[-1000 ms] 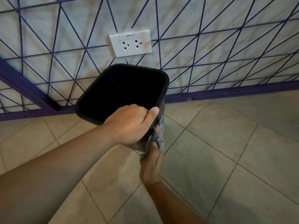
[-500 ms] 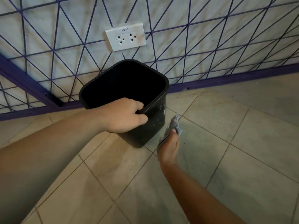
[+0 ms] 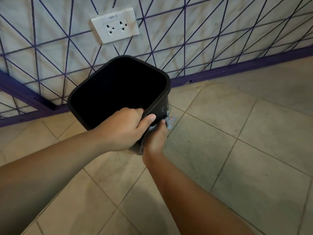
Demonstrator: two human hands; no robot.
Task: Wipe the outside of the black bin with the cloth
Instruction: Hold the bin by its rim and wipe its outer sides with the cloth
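Up close from the head camera, the left hand reaches in from the lower left with its forearm stretched long across the view; its fingers curl over the near rim into the black bin and the thumb lies flat on the outer wall, so this grip is clamped on the rim. The bin stands tilted over the tiled floor, near the wall, its open mouth turned up toward the camera. The right hand comes up from the lower right, wrist bent, fingers closed round the cloth and pressing it against the bin's near right side just under the left thumb.

Half a second ago the right hand and cloth were apart from the bin, out over the floor; now they are against its wall, and the bin leans more toward the camera.

The bin is smooth, dark plastic, squarish with rounded corners and a rolled rim. The cloth is grey-blue, crumpled and soft. Behind, a purple wire grid crosses a pale wall bearing a white double socket.
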